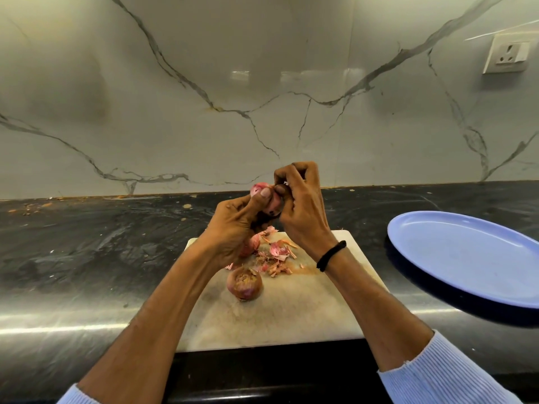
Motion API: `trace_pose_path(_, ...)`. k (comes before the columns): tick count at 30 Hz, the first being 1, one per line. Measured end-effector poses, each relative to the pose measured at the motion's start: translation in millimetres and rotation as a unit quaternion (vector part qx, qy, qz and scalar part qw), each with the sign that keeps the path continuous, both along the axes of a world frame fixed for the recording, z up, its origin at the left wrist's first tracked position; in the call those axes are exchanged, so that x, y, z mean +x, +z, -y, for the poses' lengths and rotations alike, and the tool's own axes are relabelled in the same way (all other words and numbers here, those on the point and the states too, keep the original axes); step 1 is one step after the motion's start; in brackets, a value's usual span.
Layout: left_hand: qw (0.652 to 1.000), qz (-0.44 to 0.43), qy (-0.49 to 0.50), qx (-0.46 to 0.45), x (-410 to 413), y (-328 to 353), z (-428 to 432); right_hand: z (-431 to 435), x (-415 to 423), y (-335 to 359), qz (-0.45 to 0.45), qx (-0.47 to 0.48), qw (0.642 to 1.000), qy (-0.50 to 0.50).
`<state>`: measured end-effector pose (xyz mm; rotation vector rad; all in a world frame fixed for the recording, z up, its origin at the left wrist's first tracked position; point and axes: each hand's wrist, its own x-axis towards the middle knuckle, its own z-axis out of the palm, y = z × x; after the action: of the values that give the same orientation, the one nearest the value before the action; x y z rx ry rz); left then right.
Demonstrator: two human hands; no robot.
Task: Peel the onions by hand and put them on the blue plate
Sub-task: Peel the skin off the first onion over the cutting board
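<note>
At the right, on the dark counter [102, 243], a blue plate [466, 258], lying flat and well apart from the onions. In the middle, a white cutting board [291, 316] carrying an unpeeled onion [244, 284] near its centre, a second onion [248, 247] half hidden under the left wrist, and a scatter of pink peels [277, 252] toward the far edge. Above that far edge, a part-peeled onion [261, 189], gripped in the curled fingers of the left hand [233, 225], thumb pressed on top. Right hand [300, 205] fingers curled too, pinching at the onion's right side. Black band [331, 255] on the right wrist. Behind, a pale veined marble wall [233, 97], with a socket [509, 53] at far right.
</note>
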<state>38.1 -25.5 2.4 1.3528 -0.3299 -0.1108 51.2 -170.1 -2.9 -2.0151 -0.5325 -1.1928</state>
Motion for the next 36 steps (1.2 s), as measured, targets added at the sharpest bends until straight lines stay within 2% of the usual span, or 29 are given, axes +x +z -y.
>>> trace_pose_path(5, 0.999, 0.04, 0.003, -0.009, 1.8, 2.8, -7.2, 10.1, 1.1, 3.9, -0.086, 0.069, 0.989, 0.1)
trace_pose_path(11, 0.998, 0.028, -0.004, -0.05, -0.2, 4.1, -6.0, 8.8, 5.2, 4.8, -0.11, 0.115, 0.982, 0.103)
trace_pose_path(16, 0.998, 0.031, 0.007, -0.061, 0.9, 2.4, -3.2, 9.5, 6.5, 4.5, -0.071, 0.069, 0.994, 0.045)
trace_pose_path(19, 0.996, 0.033, 0.038, -0.08, 3.3, 0.7, -1.5, 5.7, 8.3, -3.6, -0.037, -0.003, 0.999, 0.012)
trace_pose_path(23, 0.988, 0.017, 0.063, -0.138, 4.8, 7.3, -5.4, -3.2, 9.3, -17.8, -0.047, -0.079, 0.996, -0.003)
trace_pose_path(29, 0.988, 0.006, 0.035, -0.153, 3.6, 10.8, -7.3, 2.2, 3.0, -7.1, -0.029, 0.0, 0.999, 0.026)
trace_pose_path(36, 0.991, 0.005, 0.019, -0.135, 1.8, 10.1, -6.7, 3.1, 2.1, -3.4, 0.014, 0.047, 0.999, 0.0)
